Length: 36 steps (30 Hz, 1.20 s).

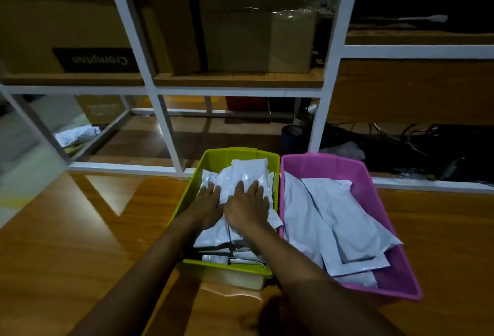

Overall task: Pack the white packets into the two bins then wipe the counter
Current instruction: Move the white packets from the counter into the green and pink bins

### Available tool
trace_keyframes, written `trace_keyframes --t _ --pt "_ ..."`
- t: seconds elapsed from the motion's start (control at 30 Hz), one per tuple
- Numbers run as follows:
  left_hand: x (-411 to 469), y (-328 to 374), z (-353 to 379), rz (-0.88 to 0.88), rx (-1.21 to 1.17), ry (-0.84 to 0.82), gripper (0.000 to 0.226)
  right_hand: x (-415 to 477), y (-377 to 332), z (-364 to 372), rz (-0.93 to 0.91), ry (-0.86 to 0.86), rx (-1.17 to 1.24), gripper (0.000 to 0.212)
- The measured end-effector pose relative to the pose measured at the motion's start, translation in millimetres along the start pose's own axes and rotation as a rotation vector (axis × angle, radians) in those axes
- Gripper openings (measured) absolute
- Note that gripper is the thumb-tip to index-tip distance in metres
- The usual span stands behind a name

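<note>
A yellow-green bin (213, 156) stands on the wooden counter (80, 242), filled with a heap of white packets (248, 172). Both hands lie flat, palms down, on that heap. My left hand (207, 206) rests on its left side, fingers spread. My right hand (248, 206) lies beside it, touching it, fingers spread over the packets. Right next to this bin stands a pink bin (374, 191) holding several larger white packets (334, 223) that lean against its left wall. No packet lies loose on the counter in view.
A white metal shelf frame (160, 111) rises behind the bins, with cardboard boxes (256, 38) on its wooden shelf. A white cloth or bag (77, 133) lies on the lower left shelf. Dark cables (401, 140) and a dark blue cup (292, 139) sit behind the pink bin.
</note>
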<state>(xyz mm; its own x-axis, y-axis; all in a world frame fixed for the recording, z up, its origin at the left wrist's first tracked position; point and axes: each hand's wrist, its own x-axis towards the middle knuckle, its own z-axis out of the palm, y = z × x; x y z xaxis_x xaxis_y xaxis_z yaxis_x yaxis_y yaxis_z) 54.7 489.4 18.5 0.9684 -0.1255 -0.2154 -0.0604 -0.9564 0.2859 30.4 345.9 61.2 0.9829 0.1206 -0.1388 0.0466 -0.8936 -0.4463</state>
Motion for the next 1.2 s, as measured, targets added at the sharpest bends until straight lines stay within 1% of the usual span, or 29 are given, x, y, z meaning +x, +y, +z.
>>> trace_keyframes --t 0.1,0.17,0.23,0.33,0.47,0.53,0.6,0.7,0.8,0.93,1.03,1.1,1.2 --pt "-11 2 -3 -0.002 -0.155 0.138 0.063 11 9 -9 -0.124 0.104 -0.099 0.073" --pt "-16 5 -6 -0.023 -0.174 0.127 0.061 16 15 -2 -0.151 0.066 -0.145 0.072" --pt "-10 7 -4 -0.016 -0.086 0.082 0.063 18 22 8 -0.156 0.037 -0.178 0.073" --pt "2 9 3 -0.059 0.018 0.031 0.065 21 28 15 -0.155 0.039 -0.197 0.075" --pt "4 11 2 -0.085 0.006 0.053 0.065 23 29 8 -0.139 -0.006 -0.168 0.072" --pt "-4 19 -6 -0.093 -0.036 0.072 0.065 21 27 1 -0.137 0.002 -0.117 0.067" --pt "-14 30 -19 -0.065 -0.057 0.131 0.066 18 24 -12 -0.165 0.078 -0.058 0.060" --pt "-29 50 -41 -0.025 -0.097 0.324 0.054 7 23 -41 -0.212 0.177 0.052 0.057" --pt "-48 82 -50 0.018 -0.164 0.460 0.051 -19 33 -71 -0.228 0.221 0.171 0.061" --pt "-89 147 -34 0.078 -0.413 0.625 0.049 -80 73 -109 -0.263 0.361 0.263 0.059" --pt "-128 204 -11 0.110 -0.542 0.661 0.051 -136 117 -130 -0.274 0.461 0.299 0.058" --pt "-153 243 5 0.164 -0.570 0.671 0.057 -175 151 -139 -0.269 0.507 0.261 0.058" --pt "-186 299 35 0.242 -0.583 0.669 0.058 -234 203 -149 -0.259 0.573 0.223 0.059"
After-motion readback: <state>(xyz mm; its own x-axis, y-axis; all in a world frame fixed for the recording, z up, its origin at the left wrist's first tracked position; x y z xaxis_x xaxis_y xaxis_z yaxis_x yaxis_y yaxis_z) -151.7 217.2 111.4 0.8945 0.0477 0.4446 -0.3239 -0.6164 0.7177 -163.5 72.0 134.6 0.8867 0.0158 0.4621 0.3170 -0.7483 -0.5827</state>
